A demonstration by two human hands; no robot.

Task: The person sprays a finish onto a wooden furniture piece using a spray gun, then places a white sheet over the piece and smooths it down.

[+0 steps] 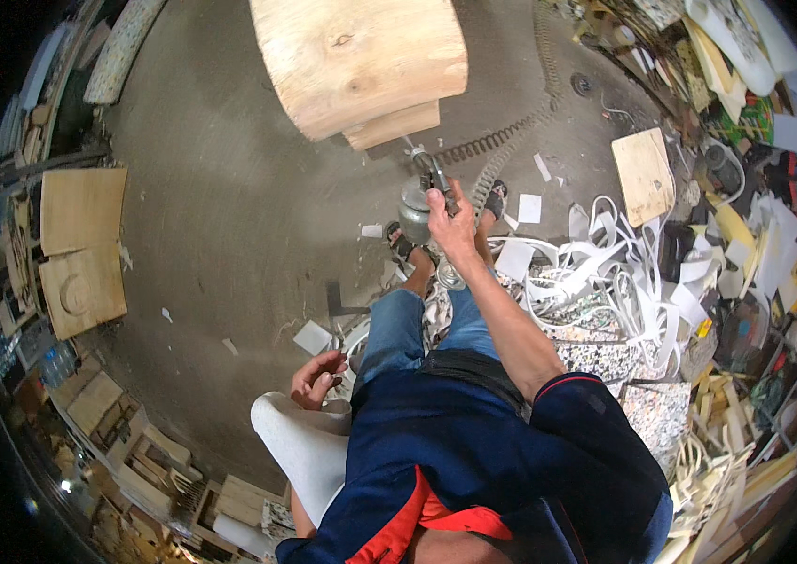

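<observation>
My right hand (pixel 453 224) is wrapped round the handle of a spray gun (pixel 428 174), with a round metal cup (pixel 414 209) hanging under it. The nozzle points forward at a pale curved plywood panel (pixel 361 61), close to its near edge. A smaller piece of wood (pixel 391 125) shows beneath that panel. At my left side my left hand (pixel 316 378) has its fingers curled in toward the thumb; what they hold, if anything, I cannot make out. Over my left forearm lies a white, soft-looking foam piece (pixel 299 442), which hides my wrist.
A coiled air hose (pixel 492 143) runs from the gun across the floor. On the right lie tangled white strips (pixel 624 273), a speckled foam slab (pixel 647 414) and a wooden board (pixel 644 177). Curved plywood panels (pixel 83 211) stand at the left among wood scraps.
</observation>
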